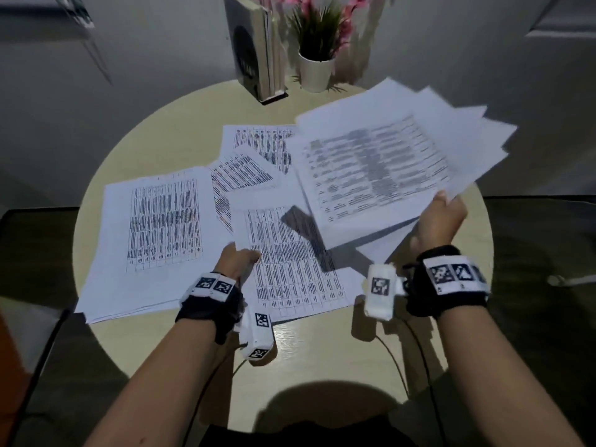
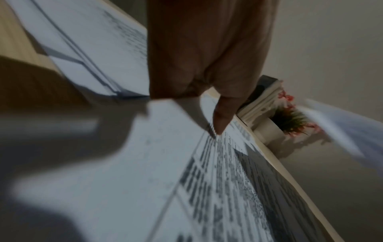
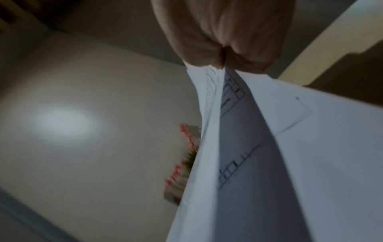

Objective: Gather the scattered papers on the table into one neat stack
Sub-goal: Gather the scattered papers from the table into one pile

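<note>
Across the round surface (image 1: 180,124), from about 9 o'clock round to the centre, most of the scattered papers lie flat and overlapping. Biggest is the thick pile (image 1: 154,240) at 9 o'clock, long axis running from me toward 12. A printed sheet (image 1: 290,259) lies at the centre, just beside that pile and tilted slightly toward 11, and two more sheets (image 1: 254,156) are tucked under one another toward 12. Behind them at 12 stand a book (image 1: 258,50) and a potted plant (image 1: 317,43), well apart from my work.

Off at 2 o'clock I hold a fanned bundle (image 1: 387,156) raised above the surface, its corners splayed and far from square. My right hand (image 1: 440,221) has it by the near corner; in the right wrist view the grip is clamped, thumb and fingers (image 3: 248,54) pinched on the paper edges.

My left hand (image 1: 237,261) is the nearer one to the flat papers. It sits at the left edge of the centre sheet, between it and the pile. In the left wrist view one fingertip (image 2: 220,124) presses down on the print while the other fingers are curled; I cannot tell whether they have caught the edge.

I judge the next move to be lifting that centre sheet to the bundle at 2 o'clock.
</note>
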A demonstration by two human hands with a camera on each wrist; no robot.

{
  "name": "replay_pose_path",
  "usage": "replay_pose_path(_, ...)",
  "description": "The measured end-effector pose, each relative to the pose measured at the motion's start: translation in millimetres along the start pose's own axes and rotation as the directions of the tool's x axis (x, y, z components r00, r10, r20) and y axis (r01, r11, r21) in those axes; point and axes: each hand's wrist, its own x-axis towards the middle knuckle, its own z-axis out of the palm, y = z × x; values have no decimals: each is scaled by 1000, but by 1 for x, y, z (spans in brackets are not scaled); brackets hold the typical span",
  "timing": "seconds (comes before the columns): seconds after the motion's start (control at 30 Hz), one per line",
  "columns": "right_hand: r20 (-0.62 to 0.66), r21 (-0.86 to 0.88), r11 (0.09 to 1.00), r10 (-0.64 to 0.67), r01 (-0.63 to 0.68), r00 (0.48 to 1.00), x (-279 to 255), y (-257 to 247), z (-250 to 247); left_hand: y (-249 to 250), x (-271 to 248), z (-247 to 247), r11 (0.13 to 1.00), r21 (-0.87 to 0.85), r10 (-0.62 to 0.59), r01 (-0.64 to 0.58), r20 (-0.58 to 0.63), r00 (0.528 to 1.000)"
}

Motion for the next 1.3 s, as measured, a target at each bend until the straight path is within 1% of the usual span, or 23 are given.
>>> replay_pose_path(0.07,147,-169,985,47,-21,988,-15,21,1,3,-2,3,988,-87,129,-130,-20,991)
replay_pose_path(0.13,357,-421,907,197,-31,913,-35,47,2,6,-2,5,971,-61,229,-231,-35,973)
replay_pose_path(0.17,418,-514,857,264,-13,869,-40,56,1,7,-1,6,966,-29,254,-256,-41,966)
replay_pose_path(0.23,482,-660,749,359,61,799,-47,67,-4,12,-3,4,976,58,215,-212,-56,975)
replay_pose_path(0.3,510,-748,646,411,154,755,-48,71,-12,6,2,0,958,194,232,-211,-92,968)
replay_pose_path(0.33,518,-792,563,412,237,750,-49,71,-17,5,1,-1,937,260,265,-234,-91,960)
replay_pose_path(0.4,492,-847,390,317,362,811,-46,68,-21,4,-2,-1,905,350,306,-244,-135,943)
replay_pose_path(0.43,464,-851,387,237,355,854,-43,66,-20,7,-3,1,907,353,308,-230,-182,934)
replay_pose_path(0.5,452,-819,453,133,352,882,-36,62,-16,21,-6,2,950,277,223,-142,-284,933)
replay_pose_path(0.57,434,-821,478,167,312,885,-27,59,-6,34,-4,2,992,65,121,-108,-241,963)
replay_pose_path(0.63,370,-830,526,270,185,889,-18,55,2,39,-4,5,981,-47,178,-187,-160,971)
replay_pose_path(0.7,310,-788,612,304,64,901,-12,55,10,36,-10,9,966,20,260,-260,-129,957)
replay_pose_path(0.73,281,-752,659,292,21,914,-10,57,13,32,-9,13,967,49,256,-252,-147,955)
replay_pose_path(0.8,201,-720,692,276,-49,940,-12,62,17,25,-10,18,982,69,184,-175,-168,968)
replay_pose_path(0.83,166,-733,676,282,-72,945,-14,65,17,26,-13,19,993,64,111,-104,-110,988)
replay_pose_path(0.9,163,-760,646,289,-66,943,-19,70,17,26,-19,19,987,158,-57,39,112,992)
replay_pose_path(0.93,191,-747,664,263,-34,946,-16,74,18,28,-22,17,956,289,-102,44,191,976)
replay_pose_path(1.0,274,-639,769,191,29,943,-8,78,18,36,-20,9,885,466,-101,-1,195,975)
replay_pose_path(1.07,319,-474,879,111,57,941,3,77,16,47,-2,-2,905,425,-12,-31,99,995)
replay_pose_path(1.1,305,-469,880,83,74,949,8,74,14,53,7,-6,907,418,52,-53,15,999)
replay_pose_path(1.17,215,-571,819,79,60,973,16,71,11,63,15,-9,883,463,144,-75,-114,983)
replay_pose_path(1.23,131,-738,675,172,-20,976,22,65,11,65,19,-4,849,528,132,-31,-155,979)
replay_pose_path(1.3,171,-821,571,244,2,955,20,59,15,61,17,5,775,631,119,-15,-123,985)
